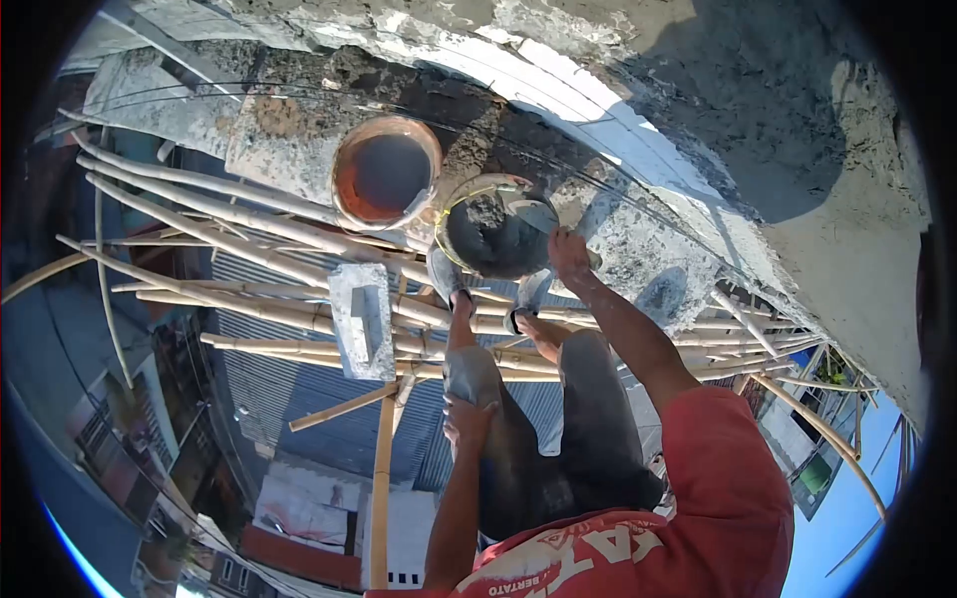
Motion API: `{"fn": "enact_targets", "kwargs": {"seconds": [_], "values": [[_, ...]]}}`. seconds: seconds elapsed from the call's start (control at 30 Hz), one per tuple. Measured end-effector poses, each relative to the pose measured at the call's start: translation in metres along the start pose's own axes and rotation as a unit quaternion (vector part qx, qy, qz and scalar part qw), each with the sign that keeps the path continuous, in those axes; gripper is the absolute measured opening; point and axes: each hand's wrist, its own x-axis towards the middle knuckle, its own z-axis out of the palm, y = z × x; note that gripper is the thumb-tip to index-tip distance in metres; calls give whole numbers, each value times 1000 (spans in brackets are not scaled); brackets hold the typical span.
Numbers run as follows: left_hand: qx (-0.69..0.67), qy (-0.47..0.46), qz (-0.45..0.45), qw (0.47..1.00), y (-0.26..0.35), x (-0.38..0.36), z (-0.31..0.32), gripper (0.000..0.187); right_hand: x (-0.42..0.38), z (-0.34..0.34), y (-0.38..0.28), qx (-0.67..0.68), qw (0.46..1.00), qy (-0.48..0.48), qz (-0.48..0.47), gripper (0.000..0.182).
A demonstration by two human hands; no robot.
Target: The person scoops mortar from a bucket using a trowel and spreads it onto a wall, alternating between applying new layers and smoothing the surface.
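While the left hand [464,417] rests flat with fingers spread on the person's knee, well back, the right hand [568,249] reaches forward, fingers closed on a trowel [528,212] whose blade lies across the mortar bucket [488,239] just beside the orange bucket [387,174].

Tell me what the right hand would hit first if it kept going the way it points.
The right hand reaches toward the bucket of grey mortar, gripping what looks like a trowel at its rim. Straight on, it would probably meet the mortar inside first; depth is hard to judge.
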Motion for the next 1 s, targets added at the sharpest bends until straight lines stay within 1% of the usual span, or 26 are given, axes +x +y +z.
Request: {"fn": "enact_targets", "kwargs": {"seconds": [0.03,0.07,0.1,0.13,0.17,0.2,0.27,0.3,0.33,0.37,0.43,0.47,0.5,0.53,0.6,0.63,0.67,0.7,0.73,0.77,0.8,0.87,0.9,0.93,0.97,1.0], "values": [[10,-8,-15,1000,-5,-2,9,106,11,31,-22,-48,996,-67,46,23],[-8,11,-27,1000,-8,-1,18,104,21,64,-44,-39,995,-80,39,23],[-29,33,-36,998,-6,4,27,103,33,97,-65,59,995,-67,48,22],[-21,27,-51,998,-6,2,34,103,32,123,-89,160,984,-60,57,21],[-15,52,-45,998,-5,-1,39,102,26,140,-104,257,963,-51,69,20],[-13,79,-38,996,-4,-3,43,102,22,133,-101,262,961,-58,64,20],[-26,79,-39,996,-10,-4,49,103,14,102,-64,377,911,-156,61,28],[-31,57,-44,997,-9,-4,47,103,11,88,-42,362,913,-184,47,31],[-38,38,-46,997,-4,-3,43,104,6,81,-24,359,916,-174,45,31],[-41,42,-42,997,-2,-1,41,104,-9,73,-9,381,910,-156,50,31],[-24,82,-39,996,0,2,44,102,-32,52,12,398,906,-132,59,31],[-26,83,-30,996,-2,0,42,102,-42,37,22,398,909,-109,57,30],[-38,70,-23,997,0,3,36,102,-44,14,35,395,914,-76,54,28],[-53,61,-10,997,7,8,26,102,-51,-16,47,391,913,-96,65,27],[-72,19,-9,997,10,10,10,104,-73,-80,67,391,915,-61,78,27],[-83,0,2,997,9,14,4,104,-87,-124,78,408,906,-64,96,30],[-94,-12,24,995,8,12,-3,104,-94,-194,93,385,918,-62,67,26],[-105,-23,46,993,7,14,-8,103,-105,-231,108,384,918,-92,36,30],[-177,6,143,974,-5,26,-1,104,-112,-298,125,398,904,-157,-15,38],[-242,30,228,943,-9,36,4,104,-123,-331,138,402,905,-115,-84,38],[-252,42,243,936,-1,34,-4,104,-132,-361,146,404,902,-42,-144,32],[-170,89,215,958,0,27,-13,105,-138,-444,160,453,858,-101,-221,32],[-163,112,213,957,3,30,-15,96,-134,-471,167,478,829,-100,-272,30],[-168,117,213,956,2,23,-18,96,-131,-494,172,503,795,-105,-321,28],[-193,112,218,950,0,17,-28,91,-129,-520,175,607,719,-230,-249,24],[-220,112,227,942,3,17,-40,85,-119,-546,183,551,756,-233,-265,25]]}}
